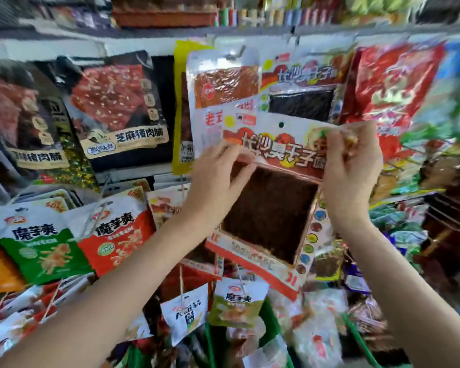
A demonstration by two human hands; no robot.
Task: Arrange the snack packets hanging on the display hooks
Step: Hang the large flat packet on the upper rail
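Head view: both hands hold one flat snack packet (272, 205) up in front of the display rack, off any hook. Red-and-white pack, dark window in the middle, tilted with its right side lower. Its punched hang hole (281, 125) sits near the top edge, clear and empty. Left hand (215, 179) pinches the upper left part, fingers closed onto the film, thumb hidden behind. Right hand (348, 171) clamps the top right corner, fingers curled tight on it, film crumpled under the grip.

Directly behind and above hangs a matching packet (300, 86) on the top row, beside an orange-window pack (223, 86). A metal hook (237, 55) shows above these, but blur makes it hard to tell which pack it carries. Dark pork jerky bags (117, 107) hang to the left, konjac packs (117, 235) on the lower row.

Step in hand, as I judge it: re-hanging this packet with its matching kind. Next move calls for levelling the pack, raising it so the hole meets the hook tip, then pushing it back along the prong. Risk: the floppy film lets the hole miss the tip.
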